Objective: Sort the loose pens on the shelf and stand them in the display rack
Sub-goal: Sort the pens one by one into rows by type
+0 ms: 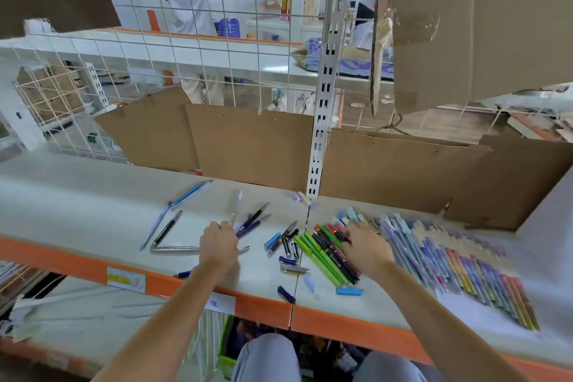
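Observation:
Loose pens lie scattered on the white shelf [93, 195]. My left hand [218, 245] grips a small bunch of pens: a clear pen [236, 206] sticks up from it and purple pens [249, 226] fan out to its right. My right hand [367, 248] rests palm down on a pile of green, red and black pens [322, 257], its fingertips hidden among them. Two light blue pens [189, 192], a black pen [167, 226] and a silver pen [175, 248] lie to the left. No display rack is in view.
A long row of pastel and coloured pens [459, 263] lies at the right. Loose blue caps [348, 291] sit near the orange front edge [248, 307]. Cardboard sheets [251, 143] line the back, beside a slotted metal upright [319, 133]. A cardboard box [480, 25] hangs overhead at right.

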